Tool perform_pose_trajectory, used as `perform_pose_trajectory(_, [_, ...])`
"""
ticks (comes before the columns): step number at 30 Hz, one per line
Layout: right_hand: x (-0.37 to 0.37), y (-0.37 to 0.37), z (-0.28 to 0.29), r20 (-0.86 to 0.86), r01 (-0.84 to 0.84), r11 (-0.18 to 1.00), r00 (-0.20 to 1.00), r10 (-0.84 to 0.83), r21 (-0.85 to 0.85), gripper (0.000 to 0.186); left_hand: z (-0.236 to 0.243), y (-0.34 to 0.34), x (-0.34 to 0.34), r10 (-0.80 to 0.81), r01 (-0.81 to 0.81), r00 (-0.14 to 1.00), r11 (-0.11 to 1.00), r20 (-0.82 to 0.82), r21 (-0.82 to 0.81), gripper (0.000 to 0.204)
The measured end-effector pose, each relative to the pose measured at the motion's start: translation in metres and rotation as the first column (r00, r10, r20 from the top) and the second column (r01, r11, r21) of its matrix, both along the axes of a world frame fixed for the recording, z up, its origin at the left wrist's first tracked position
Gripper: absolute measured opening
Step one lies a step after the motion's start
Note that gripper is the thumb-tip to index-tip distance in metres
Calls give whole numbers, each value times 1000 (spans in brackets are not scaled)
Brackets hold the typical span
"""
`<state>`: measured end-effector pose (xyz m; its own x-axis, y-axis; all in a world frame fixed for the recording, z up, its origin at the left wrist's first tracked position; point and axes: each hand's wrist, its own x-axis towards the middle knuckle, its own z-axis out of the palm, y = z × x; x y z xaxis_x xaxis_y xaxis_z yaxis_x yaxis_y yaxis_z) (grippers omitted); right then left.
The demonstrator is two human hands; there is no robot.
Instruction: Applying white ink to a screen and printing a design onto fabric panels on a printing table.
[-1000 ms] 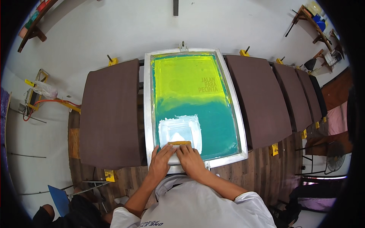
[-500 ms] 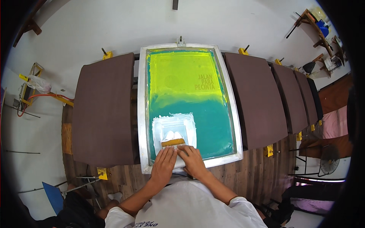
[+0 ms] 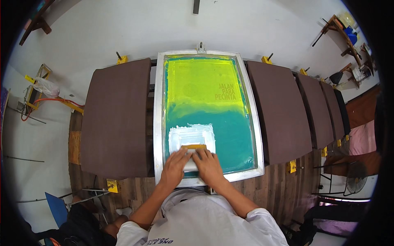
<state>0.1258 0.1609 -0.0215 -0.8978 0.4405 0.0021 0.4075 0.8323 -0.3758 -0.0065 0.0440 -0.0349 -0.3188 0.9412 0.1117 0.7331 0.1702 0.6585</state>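
In front of me an aluminum-framed printing screen (image 3: 159,115) holds a mesh with a yellow-green upper area, faint lettering and a teal lower area (image 3: 230,135). A patch of white ink (image 3: 191,132) lies at its lower left. My left hand (image 3: 173,166) and my right hand (image 3: 207,166) are closed side by side on a squeegee with a yellow blade (image 3: 193,146) and a pale handle, over the white ink. The fingers are slightly blurred. The blade's lower edge is hidden.
Brown-covered platens stand left (image 3: 115,117) and right (image 3: 277,115) on yellow brackets (image 3: 292,166). A hose (image 3: 39,99) hangs at the left. Wall shelves (image 3: 340,33) hold containers. A fan (image 3: 356,180) stands at the right. At lower left, another person's knee (image 3: 120,223) shows beside a blue panel (image 3: 56,209).
The squeegee first came slightly toward me. Since the middle frame both my hands have pushed it away from me, farther up the white ink patch. Both hands still grip it.
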Motion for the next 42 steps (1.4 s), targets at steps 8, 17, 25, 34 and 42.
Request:
perform_pose_trajectory(8, [23, -20, 25, 34, -48, 991, 998, 53, -123, 47, 34, -25, 21, -36, 40, 998, 996, 54, -76, 57])
perform_pose_trajectory(17, [-56, 34, 16, -60, -11, 999, 998, 8, -49, 35, 22, 27, -59, -39, 38, 999, 999, 12, 19, 54])
perform_pose_trajectory(25, [-33, 23, 18, 49, -93, 965, 993, 109, -246, 40, 33, 1, -29, -29, 42, 983, 997, 182, -67, 46])
perform_pose_trajectory(34, [0, 26, 49, 124, -173, 949, 969, 212, -264, 33, 58, -5, 9, -9, 39, 970, 992, 243, -120, 51])
perform_pose_trajectory(42, [-36, 91, 23, 18, 10, 986, 1000, -7, -164, 31, 27, 89, -48, -53, 84, 972, 988, 230, -128, 44])
